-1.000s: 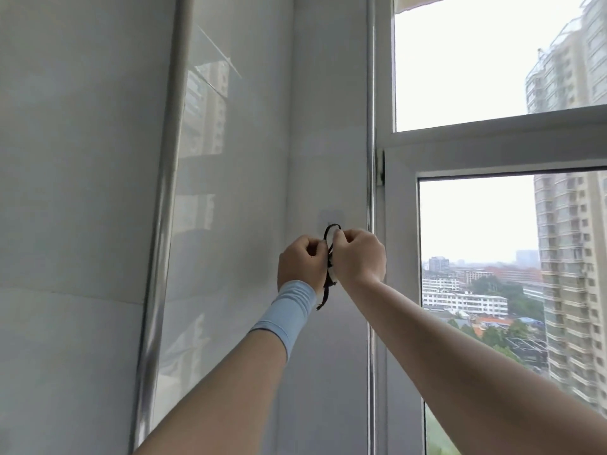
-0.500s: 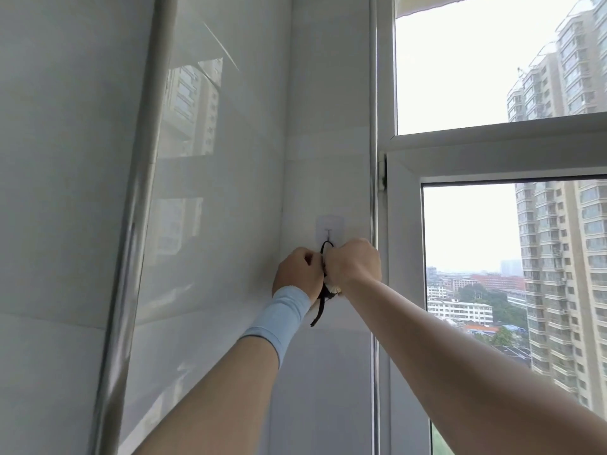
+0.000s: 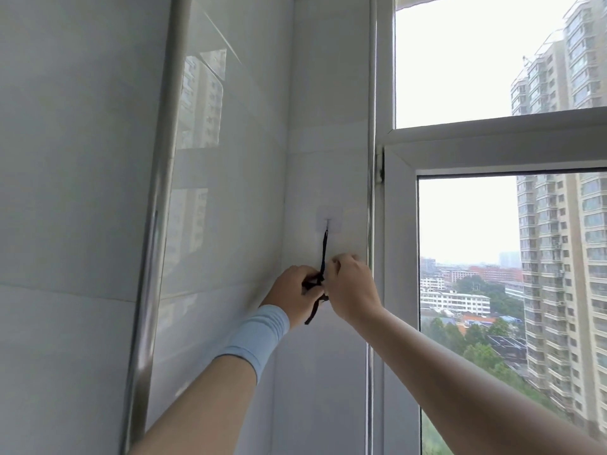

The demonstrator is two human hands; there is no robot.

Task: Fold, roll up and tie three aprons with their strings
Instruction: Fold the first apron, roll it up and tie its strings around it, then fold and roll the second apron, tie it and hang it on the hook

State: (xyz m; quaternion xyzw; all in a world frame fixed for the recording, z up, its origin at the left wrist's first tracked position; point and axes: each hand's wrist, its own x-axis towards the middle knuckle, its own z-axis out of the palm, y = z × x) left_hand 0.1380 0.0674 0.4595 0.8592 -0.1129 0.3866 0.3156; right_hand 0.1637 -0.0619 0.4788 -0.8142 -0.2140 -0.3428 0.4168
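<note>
Wall (image 3: 230, 205): one hook (image 3: 328, 221), one string (image 3: 324, 247); left hand (image 3: 294, 292), right hand (image 3: 353, 287) grip.

place: you're in a home, a flat high up in a block | walls: glossy white tiles (image 3: 230, 224) meeting in a corner | fittings: stick-on hook (image 3: 329, 219) on the far tile, upright metal pipe (image 3: 157, 224) at left | right: white-framed window (image 3: 399, 257) facing apartment towers (image 3: 558, 224), low rooftops (image 3: 460, 297) far below
</note>
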